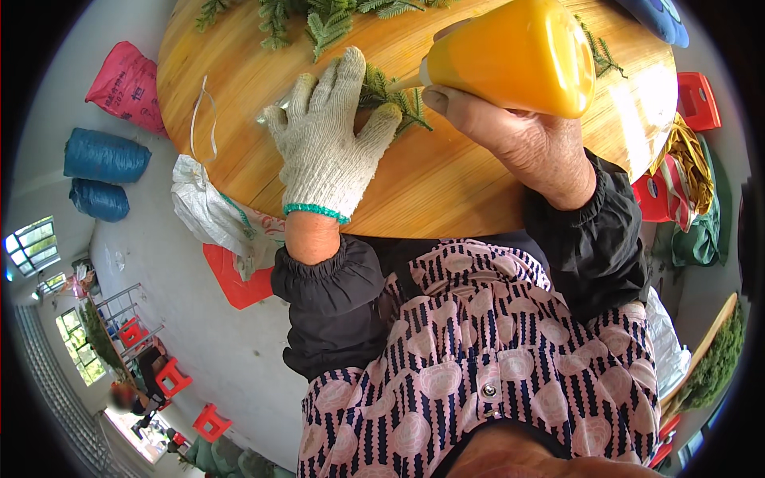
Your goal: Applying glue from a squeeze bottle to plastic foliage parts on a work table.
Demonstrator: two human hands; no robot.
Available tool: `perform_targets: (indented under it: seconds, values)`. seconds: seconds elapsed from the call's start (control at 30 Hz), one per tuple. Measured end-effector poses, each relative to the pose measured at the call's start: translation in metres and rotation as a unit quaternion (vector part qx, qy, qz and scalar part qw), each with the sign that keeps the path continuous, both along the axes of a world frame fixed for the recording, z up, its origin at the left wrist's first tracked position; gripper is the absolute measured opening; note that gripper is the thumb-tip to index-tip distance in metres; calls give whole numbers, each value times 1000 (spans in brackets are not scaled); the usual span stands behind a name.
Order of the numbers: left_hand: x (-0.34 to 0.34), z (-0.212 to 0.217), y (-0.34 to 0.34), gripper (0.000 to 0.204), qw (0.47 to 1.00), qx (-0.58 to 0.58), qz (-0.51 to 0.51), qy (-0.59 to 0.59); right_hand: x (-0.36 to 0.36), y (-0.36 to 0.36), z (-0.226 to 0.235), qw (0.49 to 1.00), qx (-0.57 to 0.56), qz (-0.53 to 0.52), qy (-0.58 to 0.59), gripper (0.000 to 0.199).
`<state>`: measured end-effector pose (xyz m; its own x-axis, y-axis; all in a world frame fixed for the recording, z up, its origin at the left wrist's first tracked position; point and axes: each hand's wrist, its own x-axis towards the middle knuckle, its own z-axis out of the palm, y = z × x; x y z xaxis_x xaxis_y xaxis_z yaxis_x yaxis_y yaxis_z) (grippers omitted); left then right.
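My left hand point(327, 139), in a white knitted glove with a green cuff, lies flat and spread on a round wooden table point(446, 191). Its fingers press down a small green fern-like sprig point(390, 95). My bare right hand point(510, 135) grips an orange squeeze bottle point(518, 56), tilted on its side with its nozzle end pointing left toward the sprig by the gloved fingers. More green sprigs point(319, 20) lie along the table's far edge.
A white woven sack point(211, 211) with a loose white strap hangs off the table's left edge. Red plastic stools point(697, 99) stand at the right, a pink bag point(127, 84) and blue rolls point(103, 155) on the floor at the left. A seated person point(131, 398) is far off, lower left.
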<state>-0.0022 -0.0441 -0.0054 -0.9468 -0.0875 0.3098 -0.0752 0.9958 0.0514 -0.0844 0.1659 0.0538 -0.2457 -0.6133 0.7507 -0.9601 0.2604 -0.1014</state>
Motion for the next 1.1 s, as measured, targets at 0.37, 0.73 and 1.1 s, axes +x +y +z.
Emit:
perform_targets:
  seconds: [0.37, 0.73, 1.1]
  values:
    - [-1, 1, 0, 78, 1000, 1, -13, -3, 2, 29, 1, 695, -177, 267, -644, 61]
    - [4, 3, -2, 76, 1000, -6, -17, -7, 3, 26, -11, 688, -213, 280, -635, 65]
    - [4, 2, -4, 71, 1000, -11, -29, 4, 1, 33, 3, 721, -191, 267, -611, 70]
